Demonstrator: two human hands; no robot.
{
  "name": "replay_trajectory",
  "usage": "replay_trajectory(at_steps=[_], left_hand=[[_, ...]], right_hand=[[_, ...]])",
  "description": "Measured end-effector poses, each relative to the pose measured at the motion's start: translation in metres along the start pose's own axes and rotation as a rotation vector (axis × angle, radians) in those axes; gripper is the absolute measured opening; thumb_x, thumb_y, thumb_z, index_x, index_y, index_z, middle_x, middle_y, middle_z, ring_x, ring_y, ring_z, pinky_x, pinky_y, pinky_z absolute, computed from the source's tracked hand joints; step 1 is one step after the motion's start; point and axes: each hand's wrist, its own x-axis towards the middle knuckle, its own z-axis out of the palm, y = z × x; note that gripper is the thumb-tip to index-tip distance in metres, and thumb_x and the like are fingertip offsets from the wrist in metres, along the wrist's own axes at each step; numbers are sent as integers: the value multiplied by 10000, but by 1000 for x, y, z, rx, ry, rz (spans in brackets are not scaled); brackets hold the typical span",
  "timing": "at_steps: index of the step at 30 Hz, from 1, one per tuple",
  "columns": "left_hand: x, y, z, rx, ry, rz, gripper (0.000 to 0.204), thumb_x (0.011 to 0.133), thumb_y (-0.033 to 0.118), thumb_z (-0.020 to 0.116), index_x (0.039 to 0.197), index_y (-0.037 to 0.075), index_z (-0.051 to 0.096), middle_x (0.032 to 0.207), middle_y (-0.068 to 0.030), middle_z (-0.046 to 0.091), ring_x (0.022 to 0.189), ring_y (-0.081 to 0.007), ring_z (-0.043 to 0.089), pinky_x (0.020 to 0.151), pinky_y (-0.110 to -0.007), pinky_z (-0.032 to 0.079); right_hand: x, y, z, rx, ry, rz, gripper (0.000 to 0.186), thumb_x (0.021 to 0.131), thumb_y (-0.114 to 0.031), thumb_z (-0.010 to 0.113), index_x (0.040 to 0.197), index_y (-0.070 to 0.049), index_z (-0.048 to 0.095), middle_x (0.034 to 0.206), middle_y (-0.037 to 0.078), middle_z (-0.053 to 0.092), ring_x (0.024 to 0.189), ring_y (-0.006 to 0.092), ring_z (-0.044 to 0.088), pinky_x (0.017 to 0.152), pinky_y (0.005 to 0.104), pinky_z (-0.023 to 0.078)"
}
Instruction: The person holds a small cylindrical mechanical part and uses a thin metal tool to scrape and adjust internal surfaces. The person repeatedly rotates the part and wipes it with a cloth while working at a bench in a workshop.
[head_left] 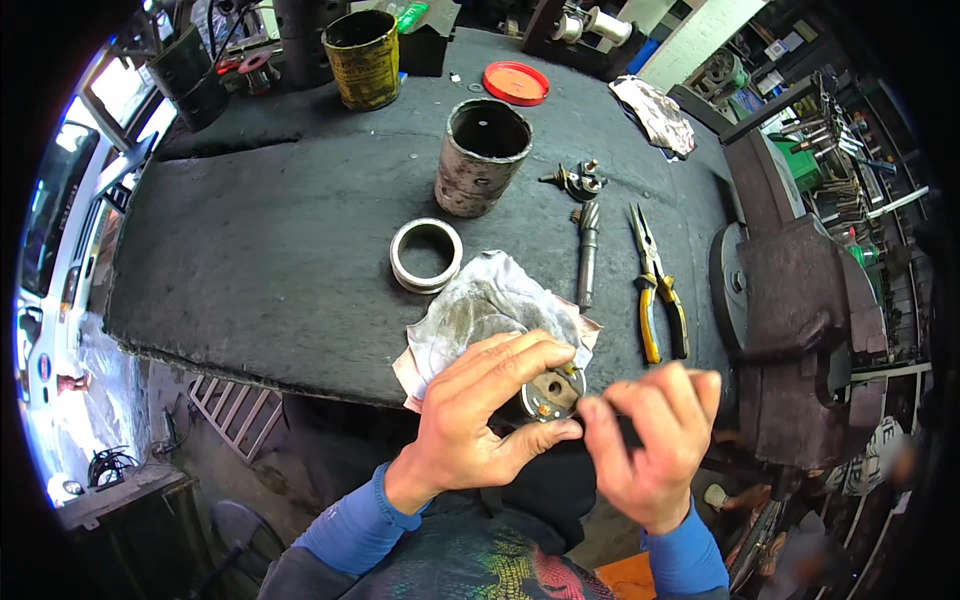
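Here, in the head view, your left hand [470, 420] holds a small round metal part [553, 393] just off the near edge of the surface [250, 250], fingers closed around its rim, thumb under it. The part shows a rusty face with a centre hole. Your right hand [655, 445] comes in just beside it, fingertips pinched together at its edge; it is blurred, so you cannot tell whether it grips anything small.

A stained rag [490, 305] lies right behind the part, near a metal ring [426, 255] and a worn steel sleeve [482, 157]. A splined shaft [587, 250], a small brass fitting [578, 181] and yellow-handled pliers [658, 285] lie to the right, a heavy vise [800, 330] beyond them.

As a judgement, you are midway: the pieces lie apart, and the part in hand still looks rusty, so cleaning and fitting seem left.
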Motion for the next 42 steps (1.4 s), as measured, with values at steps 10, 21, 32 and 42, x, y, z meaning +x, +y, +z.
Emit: replay_trajectory(at_steps=[10,21,32,42], left_hand=[[1,-2,-1,-24,18,2,657,834,360,961,1333,-7,744,1272,-196,775,1192,-371,745,1077,-475,560],[2,-4,-1,-10,23,14,709,836,438,953,1315,-42,746,1248,-202,786,1202,-368,750,1064,-460,575],[4,-1,-1,-29,21,29,646,827,343,962,1322,-9,743,1247,-190,778,1175,-379,745,1066,-470,560],[6,3,-4,-21,19,14,667,780,247,978,1342,-16,734,1289,-197,774,1230,-381,743,1084,-465,565]], right_hand=[[-1,-4,6,-19,53,-2,164,826,-151,899,890,-120,751,783,15,560,768,249,471,757,385,363],[3,-3,10,-40,55,5,181,817,-156,914,885,-122,750,786,15,555,788,252,472,754,386,380],[12,-2,-5,-159,-12,-121,159,824,-185,892,901,-122,768,840,-1,544,799,247,452,758,390,376],[67,6,-20,-270,-123,-675,224,636,-264,686,812,-129,719,902,-38,557,864,172,488,796,362,461]])
